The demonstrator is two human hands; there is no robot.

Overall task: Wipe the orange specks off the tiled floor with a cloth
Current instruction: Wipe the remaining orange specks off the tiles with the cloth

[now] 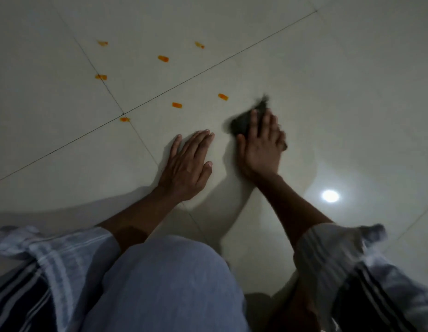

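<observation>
The right hand presses flat, fingers straight, on a dark crumpled cloth whose long axis runs away from the person. The left hand lies open, palm down on the glossy pale tiled floor. Seven small oblong orange specks are scattered beyond the hands, around the grout lines

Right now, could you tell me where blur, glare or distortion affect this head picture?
Head view: the right hand and dark cloth under it are motion-smeared, as is the right sleeve; a round lamp glare sits on the tiled floor; grout lines bow from the wide lens; the left hand and orange specks stay fairly sharp.
</observation>
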